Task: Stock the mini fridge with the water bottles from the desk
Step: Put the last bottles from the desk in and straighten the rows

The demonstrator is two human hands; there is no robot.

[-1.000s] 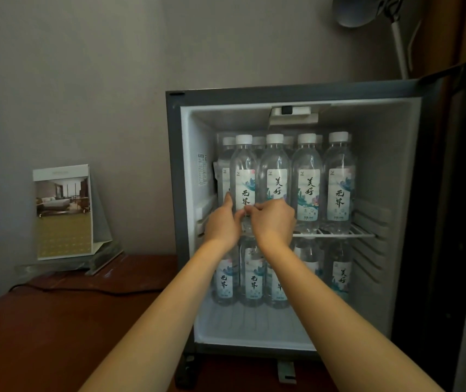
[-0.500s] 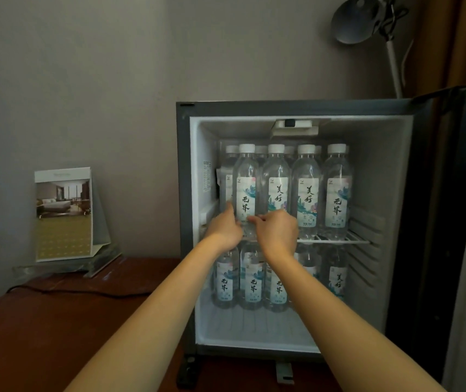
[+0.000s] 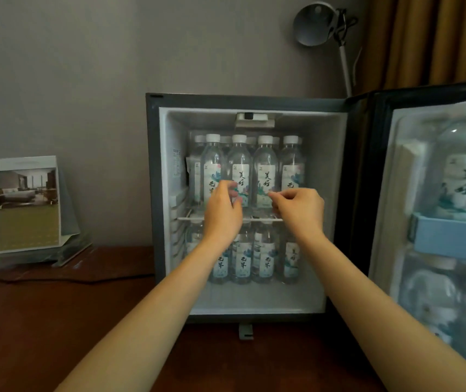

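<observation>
At the front edge of the upper shelf (image 3: 262, 219), left hand (image 3: 221, 213) and right hand (image 3: 301, 207) hover curled, grip unclear; a nudge could topple water bottles (image 3: 265, 171).

One wide-angle camera, worn on the person's head, looks forward and a little down, facing the open mini fridge (image 3: 152, 193) nearly square-on. It is near enough that the outstretched left hand (image 3: 221, 213) and right hand (image 3: 299, 210) lie over the fridge's middle shelf at the centre of the frame. The forearms enter from 7 and 5 o'clock. The open door (image 3: 379, 193) crowds 3 o'clock, close and blurred. The desk (image 3: 42, 321) spreads toward 8 o'clock, a card stand (image 3: 26, 205) sits at 9, and a lamp (image 3: 315, 24) at 1.
</observation>
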